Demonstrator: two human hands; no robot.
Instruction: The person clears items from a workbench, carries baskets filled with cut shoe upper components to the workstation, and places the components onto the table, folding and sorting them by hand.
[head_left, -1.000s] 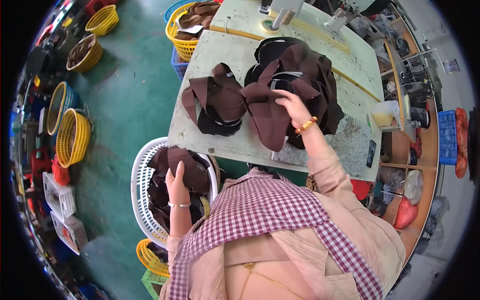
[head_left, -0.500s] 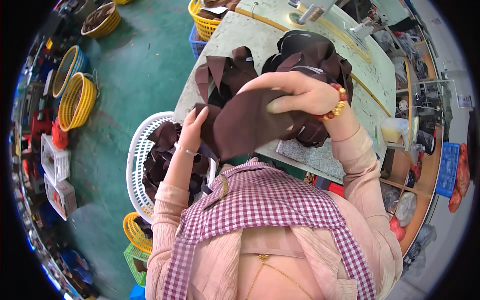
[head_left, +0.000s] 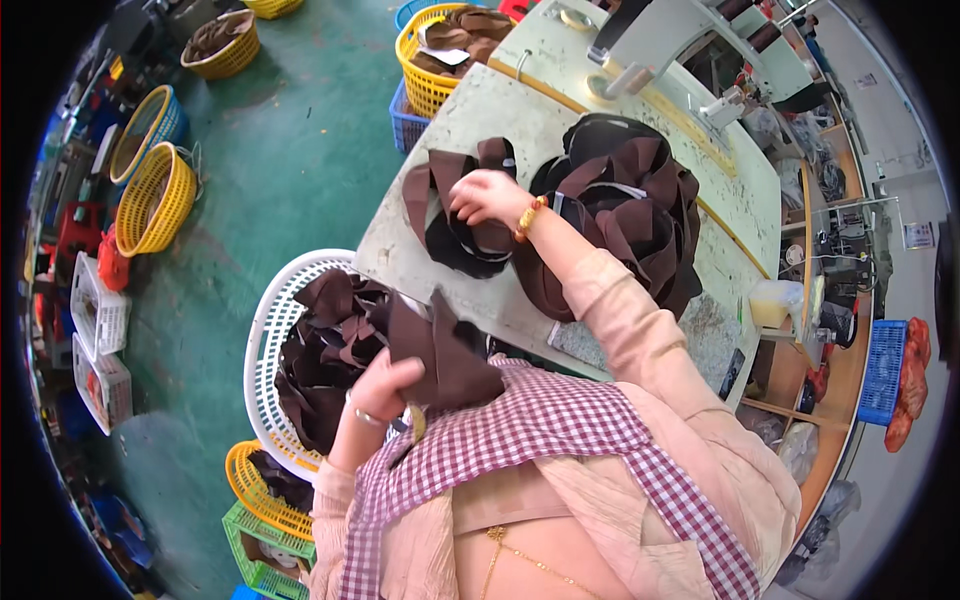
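My left hand (head_left: pixel 382 388) is closed on a dark brown fabric piece (head_left: pixel 440 350), held beside the white basket (head_left: pixel 262 370) and in front of the checked apron. That piece is folded, and part of it is blurred. On the table, my right hand (head_left: pixel 490 200) is over a small pile of brown and black fabric pieces (head_left: pixel 465 245). Its fingers are bent together, their tips at a brown strip; whether they grip it is hidden. To the right of that hand lies a bigger heap of brown and black curved pieces (head_left: pixel 625 200). More dark pieces (head_left: pixel 325 350) fill the white basket.
A sewing machine (head_left: pixel 690 60) stands at the table's far right. Yellow baskets (head_left: pixel 425 85) with brown pieces are beyond the table's left edge. A smaller yellow basket (head_left: pixel 245 480) and a green crate (head_left: pixel 250 545) sit at lower left. Shelves (head_left: pixel 800 400) line the right side.
My right hand has let go of the brown piece and moved to the small pile on the table. My left hand has brought the piece down and nearer my body.
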